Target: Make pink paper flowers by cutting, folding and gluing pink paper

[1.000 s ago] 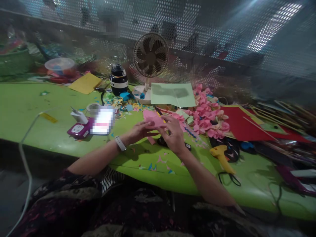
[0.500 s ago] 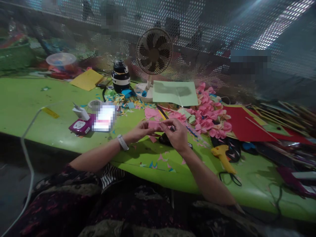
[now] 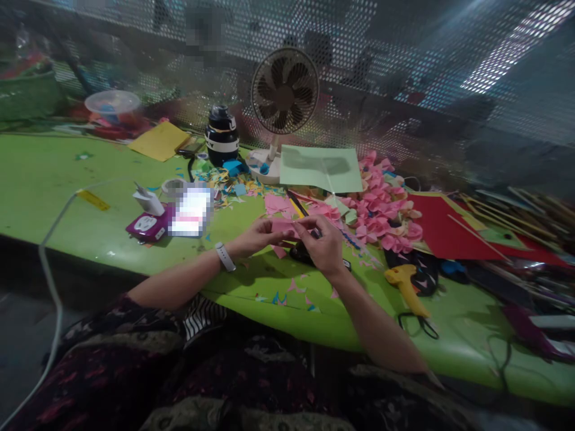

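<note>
- At the near middle of the green worktop [image 3: 45,179]: the left hand [image 3: 256,236] and right hand [image 3: 323,245] meet just above the surface.
- Both grips are pinched on one small pink paper piece [image 3: 283,226], fingertips at either end. The left takes its left part, the right its right edge.
- The paper piece is held between the two hands, clear of the worktop, in front of the person's chest.
- A white wristwatch [image 3: 223,256] is on the left wrist.
- A dark object [image 3: 300,254] lies on the worktop just under the right hand; what it is I cannot tell.
- Small pink and blue paper scraps [image 3: 278,298] are scattered near the worktop's front edge.
- A flat pink sheet [image 3: 276,203] lies just behind the hands.
- Right of the hands: a yellow glue gun [image 3: 406,287]. Behind it is a heap of pink paper flowers [image 3: 381,209], then a red sheet [image 3: 440,224].
- Further back: a pale green sheet [image 3: 321,167] in front of a small desk fan [image 3: 284,90], with a black jar [image 3: 221,140] to the fan's left.
- Left of the hands: a blurred-out phone screen [image 3: 191,211] and a purple power strip [image 3: 144,226] with a white plug [image 3: 147,202]. A tape roll [image 3: 172,187] sits near them, and a yellow sheet [image 3: 159,140] lies at the back.
</note>
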Available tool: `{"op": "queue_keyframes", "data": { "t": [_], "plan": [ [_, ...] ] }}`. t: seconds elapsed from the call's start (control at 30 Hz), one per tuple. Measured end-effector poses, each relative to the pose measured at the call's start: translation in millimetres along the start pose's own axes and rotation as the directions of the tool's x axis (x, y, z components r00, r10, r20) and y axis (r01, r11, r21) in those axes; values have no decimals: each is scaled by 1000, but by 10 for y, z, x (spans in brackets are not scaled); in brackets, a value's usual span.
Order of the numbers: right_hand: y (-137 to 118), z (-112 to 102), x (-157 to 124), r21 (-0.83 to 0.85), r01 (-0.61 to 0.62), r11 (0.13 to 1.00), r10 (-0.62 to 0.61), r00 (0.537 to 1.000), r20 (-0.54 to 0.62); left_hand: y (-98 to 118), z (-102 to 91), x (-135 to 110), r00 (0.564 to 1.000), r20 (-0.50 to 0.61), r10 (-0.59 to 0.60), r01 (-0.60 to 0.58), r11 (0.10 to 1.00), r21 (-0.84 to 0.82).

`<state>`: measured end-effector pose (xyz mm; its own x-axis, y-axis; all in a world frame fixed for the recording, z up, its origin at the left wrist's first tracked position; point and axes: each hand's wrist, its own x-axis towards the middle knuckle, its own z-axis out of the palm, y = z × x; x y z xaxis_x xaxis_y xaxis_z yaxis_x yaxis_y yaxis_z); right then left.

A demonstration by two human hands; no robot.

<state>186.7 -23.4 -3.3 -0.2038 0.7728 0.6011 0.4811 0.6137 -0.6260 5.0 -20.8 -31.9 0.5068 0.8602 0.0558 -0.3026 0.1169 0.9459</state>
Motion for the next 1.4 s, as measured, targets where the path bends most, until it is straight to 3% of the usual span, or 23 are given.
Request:
{"op": "queue_keyframes", "data": {
  "t": [0.27, 0.47, 0.73, 1.0, 1.17, 1.4],
  "plan": [
    [43, 9, 16, 34, -67, 997, 67, 997, -25, 8, 18, 8, 999, -17, 30, -30, 999, -12],
    [59, -24, 60, 16, -72, 997, 72, 996, 55, 4, -11, 13, 998, -53, 26, -25, 1000, 12],
    [89, -51, 104, 165, -190, 968, 175, 980, 97, 121, -87, -32, 995, -96, -14, 28, 989, 144],
    [88, -33, 84, 88, -313, 946, 270, 907, 323, 72, -87, -6, 989, -144, 38, -18, 990, 139],
    [109, -35, 88, 117, -322, 939, 270, 906, 327, 55, -94, -1, 988, -148, 31, -14, 993, 116],
    [13, -160, 172, 134, -406, 904, 323, 855, 406, 73, -115, -4, 986, -164, 15, 2, 995, 103]
  ]
}}
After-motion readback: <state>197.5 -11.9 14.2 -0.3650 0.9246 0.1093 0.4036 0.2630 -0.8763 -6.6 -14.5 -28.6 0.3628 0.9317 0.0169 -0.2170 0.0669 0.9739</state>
